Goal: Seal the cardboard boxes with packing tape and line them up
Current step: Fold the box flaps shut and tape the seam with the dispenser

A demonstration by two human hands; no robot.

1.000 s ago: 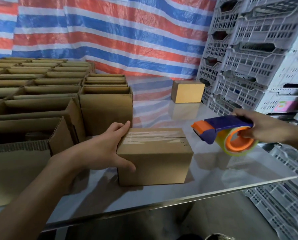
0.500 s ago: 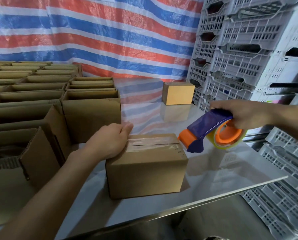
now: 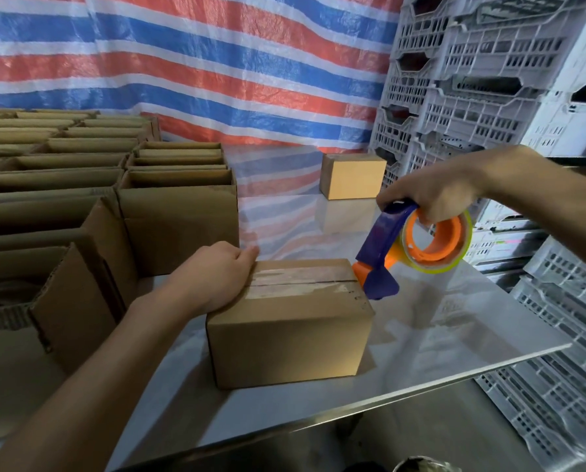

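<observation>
Cardboard box (image 3: pixel 289 342) sits closed in the lower middle of the frame, near the front edge of a glossy pale table (image 3: pixel 455 335). Its plain brown sides are smooth, and a strip of clear tape (image 3: pixel 298 282), wrinkled and shiny, runs along the top seam from left to right.

At the box's left end the left hand (image 3: pixel 216 277) lies palm down, its fingers bent over the far top corner and gripping the cardboard. At the right end of the seam, the orange nose of a tape dispenser (image 3: pixel 380 253) touches the top edge. The dispenser has a dark blue plastic body, and its orange hub carries a yellowish roll of tape (image 3: pixel 434 240). The right hand (image 3: pixel 434 195) has its fingers wrapped around the dispenser's handle from above, with the tool tilted steeply down towards the box.

Behind, in the middle of the frame, a second closed box (image 3: pixel 351 177) stands well apart on the same table, mirrored in the surface. Rows of open boxes (image 3: pixel 179 212) fill the left side with flaps upright and corrugated edges showing; the nearest stand just beside the left forearm.

A woven tarp (image 3: pixel 216 63) striped red, blue and white hangs across the top of the frame. Stacked grey plastic crates (image 3: pixel 489 80) with lattice walls rise along the right and continue below the table's edge at lower right.
</observation>
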